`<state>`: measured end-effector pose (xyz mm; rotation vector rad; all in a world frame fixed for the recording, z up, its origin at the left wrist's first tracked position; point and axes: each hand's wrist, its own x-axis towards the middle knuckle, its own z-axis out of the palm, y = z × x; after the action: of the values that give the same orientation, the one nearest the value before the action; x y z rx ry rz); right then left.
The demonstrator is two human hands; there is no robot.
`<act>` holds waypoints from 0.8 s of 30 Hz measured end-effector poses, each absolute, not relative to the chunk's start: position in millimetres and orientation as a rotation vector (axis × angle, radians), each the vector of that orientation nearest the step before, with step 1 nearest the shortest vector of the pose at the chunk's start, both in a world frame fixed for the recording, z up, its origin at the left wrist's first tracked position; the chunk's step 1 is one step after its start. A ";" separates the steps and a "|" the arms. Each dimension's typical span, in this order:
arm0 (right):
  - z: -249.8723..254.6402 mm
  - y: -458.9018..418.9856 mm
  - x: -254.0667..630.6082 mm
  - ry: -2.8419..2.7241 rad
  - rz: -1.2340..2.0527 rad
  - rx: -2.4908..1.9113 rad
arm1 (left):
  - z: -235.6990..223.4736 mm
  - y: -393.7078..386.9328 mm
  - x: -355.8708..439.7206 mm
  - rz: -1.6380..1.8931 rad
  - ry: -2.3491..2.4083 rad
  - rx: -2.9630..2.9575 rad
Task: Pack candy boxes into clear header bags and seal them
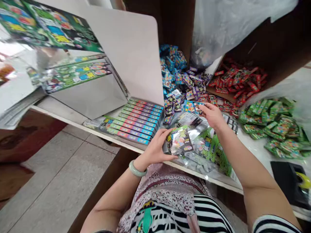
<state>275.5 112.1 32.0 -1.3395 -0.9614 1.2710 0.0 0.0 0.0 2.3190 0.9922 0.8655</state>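
My left hand [159, 146], with a pale green bangle at the wrist, is closed around the side of a small black-and-green printed box [181, 140]. Its thumb is at the near edge and its fingers at the far edge. Pinched between the thumb and fingers of my right hand [212, 114] is a small blue printed packet [191, 106], held above the box and apart from it. Left of my left hand, an open display carton [143, 58] with its white lid raised holds a row of slim boxes [136, 121] with green, red, purple and blue ends.
Loose piles of blue packets [171, 76], purple packets [194, 85], red packets [240, 79] and green packets [279, 124] lie behind and to the right. Plastic-wrapped printed pieces [209, 147] lie along the table's front edge. A black object [286, 183] sits far right.
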 end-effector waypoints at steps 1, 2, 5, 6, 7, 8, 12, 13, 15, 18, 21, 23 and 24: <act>29.9 98.7 286.1 -0.990 1.238 -1.337 | -0.8 0.0 1.2 0.851 1.017 2.314; 28.1 84.9 296.1 -1.032 1.177 -1.341 | -1.6 0.3 2.6 0.837 1.039 2.311; 27.3 41.9 320.6 -1.244 0.794 -1.376 | -4.0 2.4 9.4 0.798 1.097 2.317; 29.1 27.6 326.6 -1.333 0.594 -1.385 | -4.5 3.3 12.7 0.786 1.115 2.325; 32.0 14.0 331.3 -1.432 0.390 -1.373 | -4.5 4.4 16.4 0.770 1.129 2.337; 35.8 1.6 335.0 -1.543 0.200 -1.332 | -4.3 5.6 20.6 0.753 1.134 2.352; 50.9 -31.7 340.5 -2.043 -0.226 -1.030 | -0.1 11.1 37.6 0.705 1.034 2.415; 52.5 -35.9 340.5 -2.117 -0.253 -0.969 | 1.2 12.3 41.0 0.692 0.993 2.420; 51.9 -41.6 340.3 -2.184 -0.227 -0.898 | 3.7 14.0 46.1 0.661 0.912 2.420; 44.4 -48.7 341.1 -2.214 -0.011 -0.902 | 5.1 14.3 48.9 0.627 0.844 2.396; 36.0 -57.4 340.5 -2.209 0.275 -0.991 | 3.3 12.4 48.5 0.642 0.868 2.397; 31.6 -62.1 337.0 -2.158 0.433 -1.041 | 1.2 10.5 48.6 0.642 0.884 2.426; 29.8 -63.4 334.0 -2.108 0.486 -1.078 | 0.1 9.6 49.1 0.634 0.889 2.443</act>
<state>334.0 -63.4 29.8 -1.0783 -2.1081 0.4858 49.1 9.6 0.1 2.4427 0.8891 0.6338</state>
